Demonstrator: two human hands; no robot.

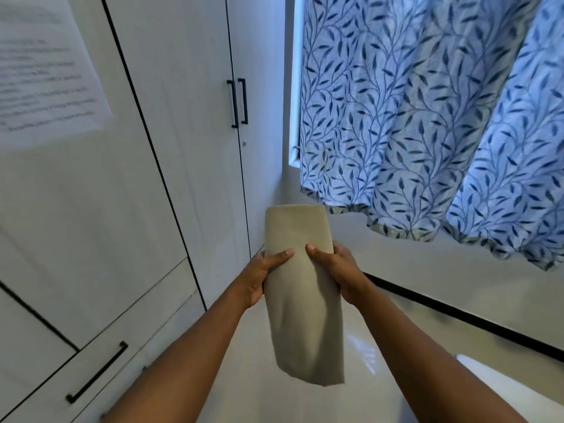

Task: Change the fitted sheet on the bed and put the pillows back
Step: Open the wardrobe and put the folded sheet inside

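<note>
A folded beige sheet [300, 300] hangs in front of me, held up in the air between both hands. My left hand [262, 276] grips its left edge, thumb lying across the front. My right hand [338, 270] grips the right edge at about the same height, thumb also on the front. The lower half of the fabric dangles loose below my hands. A white corner at the bottom right [500, 383] may be the bed; I cannot tell. No pillows are in view.
A white wardrobe [171, 148] with black handles fills the left, with a drawer [97, 374] low down and a printed paper [45, 71] taped on a door. A blue leaf-patterned curtain [427, 117] hangs at the right over a white wall with a black skirting strip [457, 322]. Pale glossy floor lies below.
</note>
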